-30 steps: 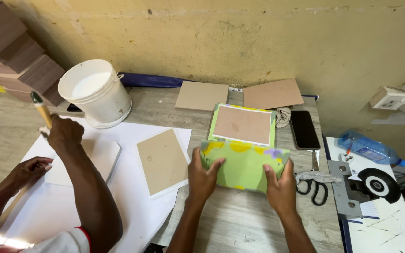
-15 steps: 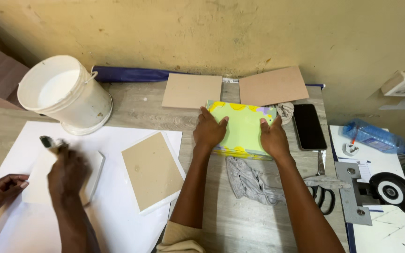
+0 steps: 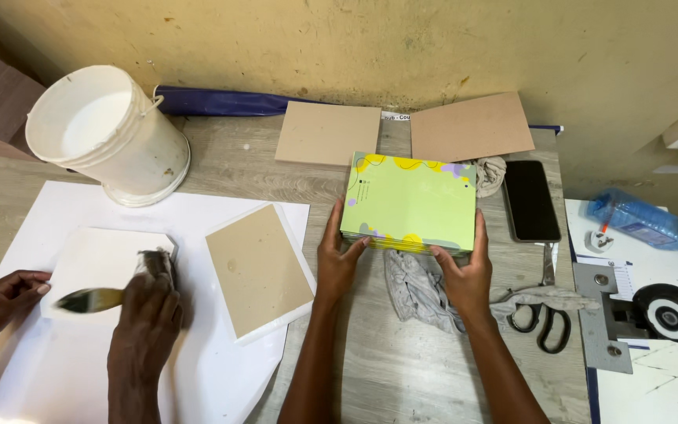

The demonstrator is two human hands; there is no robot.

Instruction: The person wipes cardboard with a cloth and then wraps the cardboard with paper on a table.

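Stack squaring, judged: the edges would align best with both palms pressing inward evenly and the pile kept flat on the grey wood-grain table (image 3: 402,369), thumbs low at the near edge. Left hand (image 3: 337,263) is curled against the left side of the lime-green rectangular stack of printed covers (image 3: 411,202); right hand (image 3: 464,275) grips its near right corner. The stack sits centre-table, top face green with yellow and lilac blobs at the borders, edges slightly stepped, partly over a crumpled grey rag (image 3: 417,286).
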